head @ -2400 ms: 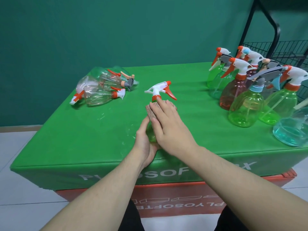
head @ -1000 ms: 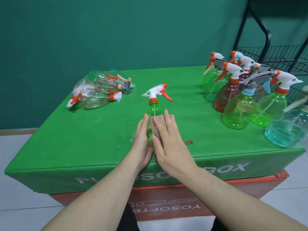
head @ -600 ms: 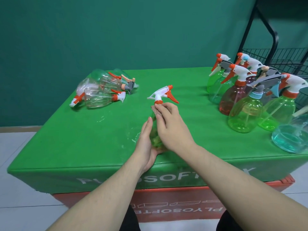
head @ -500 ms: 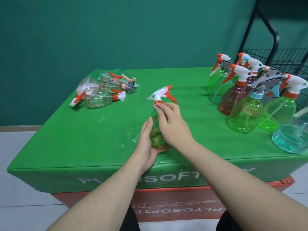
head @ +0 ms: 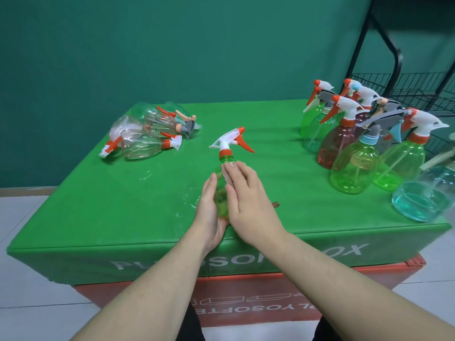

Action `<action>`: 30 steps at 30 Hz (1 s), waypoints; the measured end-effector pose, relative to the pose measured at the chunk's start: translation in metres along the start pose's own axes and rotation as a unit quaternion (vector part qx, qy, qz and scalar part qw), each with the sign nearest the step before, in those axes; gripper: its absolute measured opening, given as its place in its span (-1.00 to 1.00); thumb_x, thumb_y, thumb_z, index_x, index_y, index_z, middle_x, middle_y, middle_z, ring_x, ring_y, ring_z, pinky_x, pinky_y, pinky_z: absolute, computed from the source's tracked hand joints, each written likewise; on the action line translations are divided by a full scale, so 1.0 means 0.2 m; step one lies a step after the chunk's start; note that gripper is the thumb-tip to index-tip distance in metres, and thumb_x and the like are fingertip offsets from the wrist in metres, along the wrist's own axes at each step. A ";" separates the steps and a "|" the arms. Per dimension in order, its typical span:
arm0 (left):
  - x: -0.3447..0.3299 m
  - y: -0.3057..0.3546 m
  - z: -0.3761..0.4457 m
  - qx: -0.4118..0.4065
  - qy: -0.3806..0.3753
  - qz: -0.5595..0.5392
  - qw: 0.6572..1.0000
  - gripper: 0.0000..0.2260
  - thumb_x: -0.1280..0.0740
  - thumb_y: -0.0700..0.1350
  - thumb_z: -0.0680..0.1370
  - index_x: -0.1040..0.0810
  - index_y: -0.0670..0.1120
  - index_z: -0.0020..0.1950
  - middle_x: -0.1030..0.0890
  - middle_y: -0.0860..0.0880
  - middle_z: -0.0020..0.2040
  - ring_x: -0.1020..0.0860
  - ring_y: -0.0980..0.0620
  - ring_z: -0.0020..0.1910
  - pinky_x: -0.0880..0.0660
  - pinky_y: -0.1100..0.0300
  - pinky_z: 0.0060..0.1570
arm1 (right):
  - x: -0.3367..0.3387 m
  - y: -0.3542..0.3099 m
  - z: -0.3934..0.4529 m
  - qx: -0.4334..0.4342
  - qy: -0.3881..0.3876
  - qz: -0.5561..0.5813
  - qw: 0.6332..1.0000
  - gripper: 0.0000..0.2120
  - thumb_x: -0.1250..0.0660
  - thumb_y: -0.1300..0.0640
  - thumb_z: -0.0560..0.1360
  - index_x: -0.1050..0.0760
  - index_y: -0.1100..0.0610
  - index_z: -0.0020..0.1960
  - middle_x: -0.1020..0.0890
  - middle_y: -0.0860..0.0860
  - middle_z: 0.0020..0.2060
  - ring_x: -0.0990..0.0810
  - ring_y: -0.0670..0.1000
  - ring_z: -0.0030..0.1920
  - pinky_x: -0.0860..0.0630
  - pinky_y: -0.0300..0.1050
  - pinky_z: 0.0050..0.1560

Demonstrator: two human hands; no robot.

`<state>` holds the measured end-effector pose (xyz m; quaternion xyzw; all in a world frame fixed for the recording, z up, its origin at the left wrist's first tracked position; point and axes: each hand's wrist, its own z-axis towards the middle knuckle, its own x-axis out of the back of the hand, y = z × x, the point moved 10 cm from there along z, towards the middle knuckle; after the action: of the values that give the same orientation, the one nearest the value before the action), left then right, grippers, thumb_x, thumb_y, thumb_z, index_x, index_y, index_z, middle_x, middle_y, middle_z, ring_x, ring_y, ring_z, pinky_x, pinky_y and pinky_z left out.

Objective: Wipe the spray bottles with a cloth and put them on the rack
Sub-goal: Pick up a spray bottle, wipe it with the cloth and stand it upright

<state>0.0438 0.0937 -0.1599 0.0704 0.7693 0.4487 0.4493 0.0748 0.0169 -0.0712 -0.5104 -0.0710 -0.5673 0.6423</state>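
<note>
the green spray bottle (head: 222, 185) stands upright near the front edge of the tabletop (head: 98, 193), and most of its body is hidden between the two hands; only its neck, orange collar and white-and-orange trigger head show clearly. the left hand (head: 209, 212) cups the bottle's left side with fingers straight, palm against the plastic. the right hand (head: 246, 200) presses a brownish cloth (head: 226, 174) flat against the bottle's upper body with extended fingers; only a strip of the cloth shows, plus a small dark tip past the wrist. a pile of clear bottles (head: 145, 134) lies on its side at the far left. a cluster of standing bottles (head: 364, 146) fills the right side, the nearest blue one cut off by the frame edge. a black wire rack (head: 406, 94) is partly visible behind them. the tabletop wears a green cover, with a teal wall behind and pale floor tiles below.
</note>
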 end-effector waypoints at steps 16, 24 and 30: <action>-0.01 0.01 0.01 -0.003 -0.015 0.032 0.999 -0.10 -0.48 0.38 0.40 -0.37 -0.16 0.53 -0.60 -0.24 0.35 -0.60 -0.19 0.32 -0.54 -0.07 0.34 | -0.01 -0.03 -0.16 0.036 0.013 -0.024 0.999 -0.51 -0.03 0.01 0.66 -0.27 0.07 0.57 -0.23 0.07 0.53 -0.16 0.10 0.58 -0.14 0.09 0.59; -0.08 0.03 -0.03 -0.002 -0.047 0.014 0.999 -0.46 -0.05 0.23 0.71 -0.54 -0.12 0.40 -0.62 -0.07 0.37 -0.54 0.01 0.40 -0.33 0.07 0.50 | 0.03 -0.10 0.03 0.075 0.041 -0.052 0.995 -0.60 -0.12 0.09 0.63 -0.48 0.15 0.41 -0.46 0.11 0.36 -0.38 0.18 0.43 -0.31 0.17 0.46; -0.08 0.02 -0.04 0.014 -0.052 -0.012 0.998 -0.54 -0.10 0.21 0.71 -0.52 0.00 0.46 -0.60 -0.03 0.40 -0.54 0.02 0.40 -0.47 0.00 0.33 | 0.02 -0.10 0.14 0.044 0.018 -0.042 0.998 -0.61 -0.13 0.06 0.63 -0.52 0.11 0.37 -0.49 0.07 0.34 -0.42 0.12 0.37 -0.31 0.06 0.46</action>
<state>0.0466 0.0837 -0.1448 0.0905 0.7516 0.4283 0.4934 0.0744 0.0377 -0.0443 -0.4682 -0.1056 -0.5992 0.6408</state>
